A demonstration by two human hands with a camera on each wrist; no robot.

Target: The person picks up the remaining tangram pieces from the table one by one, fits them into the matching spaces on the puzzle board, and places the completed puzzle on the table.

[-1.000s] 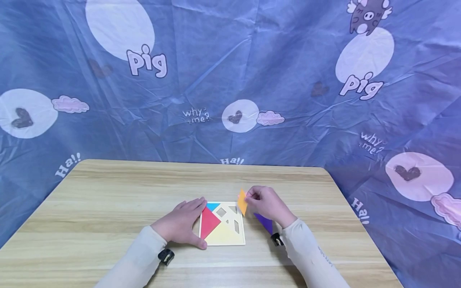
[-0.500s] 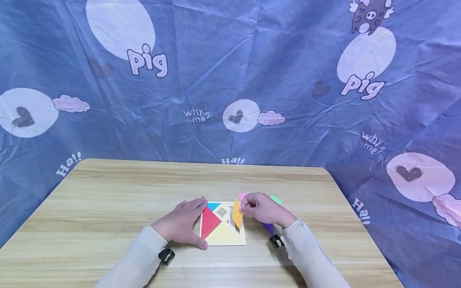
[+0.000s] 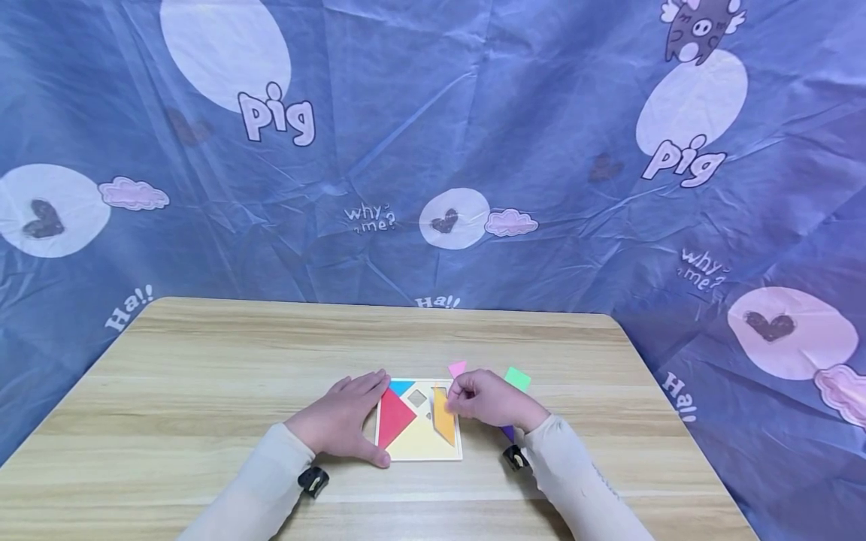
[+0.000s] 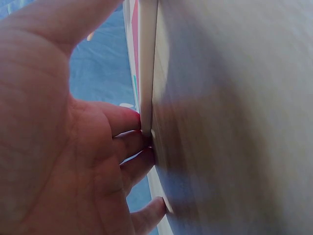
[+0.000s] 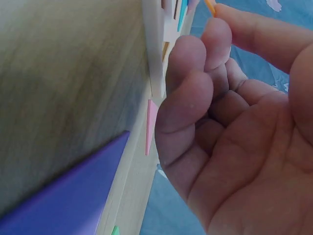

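A square tangram board (image 3: 422, 455) lies on the table, with red (image 3: 394, 418), blue (image 3: 401, 388) and pale yellow (image 3: 421, 439) pieces set in it. My left hand (image 3: 345, 417) spreads along the board's left edge, thumb at the near corner and fingers at the far one. In the left wrist view its fingertips touch the board's side. Between thumb and forefinger, my right hand (image 3: 490, 398) pinches an orange parallelogram piece (image 3: 443, 417), tilted over the right part of the board. Only a sliver of this orange piece (image 5: 210, 7) shows in the right wrist view.
A pink piece (image 3: 457, 368) lies beyond the board's far right corner. The green piece (image 3: 518, 378) is past my right hand. A purple triangle (image 5: 73, 191) lies under my right wrist, mostly hidden in the head view. A printed blue cloth (image 3: 379, 150) hangs behind the table.
My right hand has moved left and nearer with the orange piece, from the board's far right corner to over its right side. The left hand has stayed in place.
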